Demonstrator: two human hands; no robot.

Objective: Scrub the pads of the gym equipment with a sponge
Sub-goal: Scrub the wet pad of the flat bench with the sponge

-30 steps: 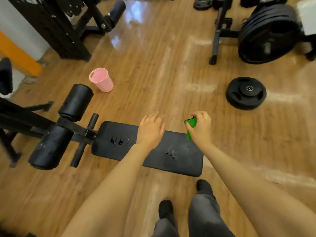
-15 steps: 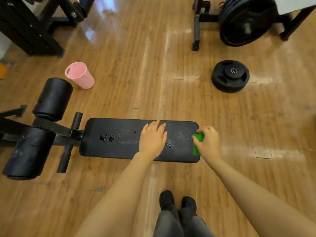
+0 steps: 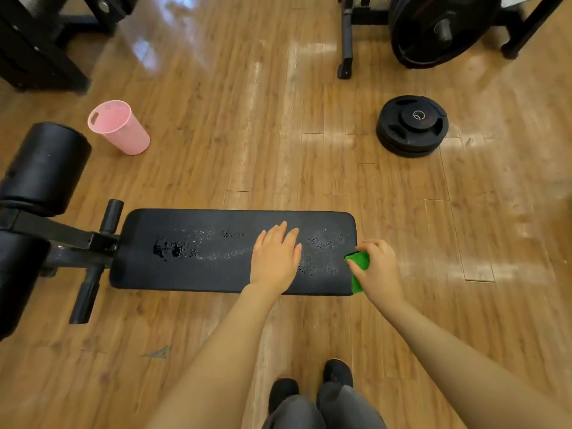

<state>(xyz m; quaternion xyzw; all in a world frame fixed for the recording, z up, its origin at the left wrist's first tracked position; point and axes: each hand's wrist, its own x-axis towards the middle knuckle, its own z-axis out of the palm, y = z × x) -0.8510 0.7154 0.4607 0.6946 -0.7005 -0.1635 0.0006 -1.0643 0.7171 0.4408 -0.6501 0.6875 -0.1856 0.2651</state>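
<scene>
A long black bench pad [image 3: 192, 274] lies across the middle of the view, flecked with wet foam and droplets. My left hand [image 3: 274, 258] rests flat on the pad right of its middle, fingers straight. My right hand [image 3: 379, 270] grips a green sponge [image 3: 359, 264] at the pad's right end, against its edge. Two black roller pads [image 3: 46, 162] sit on the bench frame at the far left.
A pink plastic bin [image 3: 119, 128] stands on the wood floor behind the bench's left end. A black weight plate [image 3: 411, 125] lies flat at the right, with a plate rack [image 3: 433, 29] beyond it. Dark machine frames fill the top left. My feet [image 3: 309, 385] stand before the bench.
The view has swung, so the bench now lies level across the frame. My right hand has carried the sponge from the pad's far edge to its right end. My left hand stays pressed on the pad.
</scene>
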